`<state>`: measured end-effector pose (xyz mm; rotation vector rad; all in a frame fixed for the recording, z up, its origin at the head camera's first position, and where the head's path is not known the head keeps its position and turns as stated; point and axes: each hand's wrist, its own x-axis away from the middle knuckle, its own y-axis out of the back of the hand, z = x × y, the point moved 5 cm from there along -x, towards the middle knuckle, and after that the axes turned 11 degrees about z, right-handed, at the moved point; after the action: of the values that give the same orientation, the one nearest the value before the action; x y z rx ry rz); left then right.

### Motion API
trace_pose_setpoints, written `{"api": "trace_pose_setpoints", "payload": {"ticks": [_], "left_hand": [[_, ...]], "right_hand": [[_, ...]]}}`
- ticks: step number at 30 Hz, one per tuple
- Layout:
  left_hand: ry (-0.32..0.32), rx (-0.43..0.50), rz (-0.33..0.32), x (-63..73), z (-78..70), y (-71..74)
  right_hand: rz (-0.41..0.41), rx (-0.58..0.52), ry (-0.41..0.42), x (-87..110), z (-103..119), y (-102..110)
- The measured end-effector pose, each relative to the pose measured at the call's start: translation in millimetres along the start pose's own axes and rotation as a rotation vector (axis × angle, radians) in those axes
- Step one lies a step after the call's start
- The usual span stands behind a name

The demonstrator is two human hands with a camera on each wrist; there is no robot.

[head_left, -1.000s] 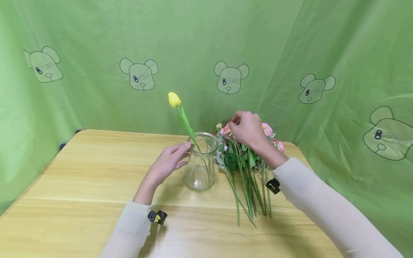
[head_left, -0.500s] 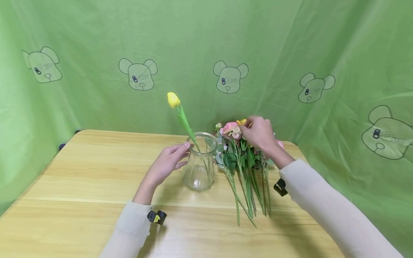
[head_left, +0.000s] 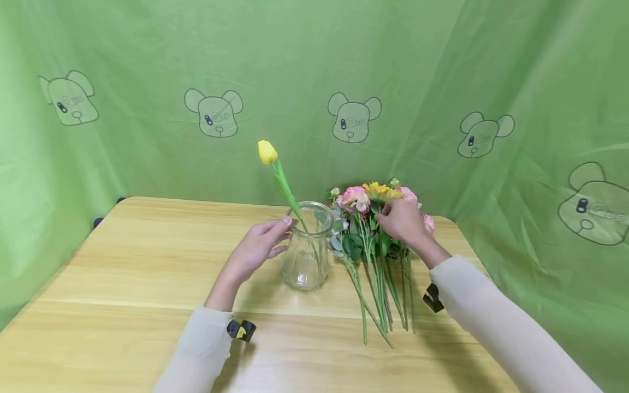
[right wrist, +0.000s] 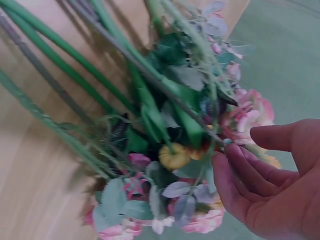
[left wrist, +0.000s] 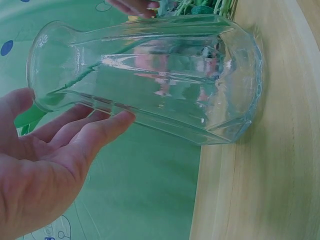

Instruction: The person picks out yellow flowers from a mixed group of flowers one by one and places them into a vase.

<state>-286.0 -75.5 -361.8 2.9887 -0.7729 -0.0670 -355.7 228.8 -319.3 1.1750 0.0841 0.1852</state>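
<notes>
A clear glass vase [head_left: 304, 267] stands upright on the table, with one yellow tulip [head_left: 267, 152] leaning left out of its mouth. My left hand [head_left: 257, 243] rests against the vase's left side, thumb near the rim and fingers loosely extended; the left wrist view shows the hand [left wrist: 65, 145] beside the glass, not wrapped round it. Right of the vase lies a pile of flowers. My right hand [head_left: 404, 221] is among their heads, just below a yellow-orange sunflower [head_left: 380, 191]. In the right wrist view the hand's fingertips [right wrist: 220, 159] touch a stem, with the thumb apart.
Pink flowers [head_left: 355, 197] and greenery lie beside the sunflower, and several green stems [head_left: 380, 295] point toward the table's near side. Behind the wooden table [head_left: 137, 262] hangs a green curtain [head_left: 285, 65] with bear-head prints.
My right hand has moved right and down over the pile, uncovering the pink flower and the sunflower. My left hand, the vase and the tulip have stayed in place.
</notes>
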Motion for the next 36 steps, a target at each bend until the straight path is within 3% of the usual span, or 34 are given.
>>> {"api": "trace_pose_setpoints", "payload": {"ticks": [13,22,28,36], "left_hand": [[-0.002,-0.003,0.012,1.5,-0.2,0.4],[-0.006,-0.006,0.016,0.5,1.0,0.9],[-0.007,-0.002,0.016,0.7,1.0,0.6],[-0.009,0.002,0.018,0.3,1.0,0.4]], "right_hand": [[0.080,0.046,-0.068,7.1,-22.6,-20.4],[0.107,0.017,-0.095,9.0,-29.0,-30.0],[0.073,0.021,-0.087,9.8,-29.6,-35.8],[0.022,-0.052,-0.063,10.7,-27.8,-38.8]]}}
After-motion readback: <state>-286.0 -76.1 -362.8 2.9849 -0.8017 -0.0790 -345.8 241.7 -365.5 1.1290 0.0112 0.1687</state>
